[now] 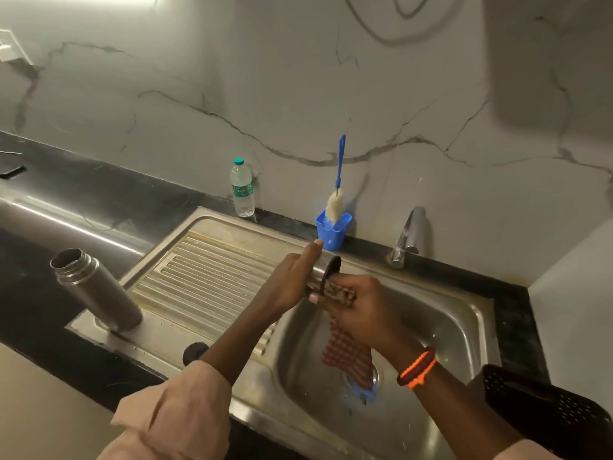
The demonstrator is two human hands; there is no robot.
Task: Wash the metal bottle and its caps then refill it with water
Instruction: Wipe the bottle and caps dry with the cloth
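Observation:
The metal bottle (96,290) stands open and uncapped on the left corner of the steel drainboard (205,277). Over the sink basin (441,330), my left hand (292,283) holds a dark round cap (331,270) on edge, index finger stretched out past it. My right hand (361,310) grips a red-and-white checked cloth (348,353) and presses it against the cap; the cloth's tail hangs down toward the drain. A second dark cap (195,352) lies on the sink's front rim beside my left forearm.
A chrome tap (408,237) stands behind the basin. A blue cup (332,232) holding a blue-handled bottle brush (338,180) and a plastic water bottle (242,189) stand along the marble wall. A black perforated container (547,413) sits at the right front.

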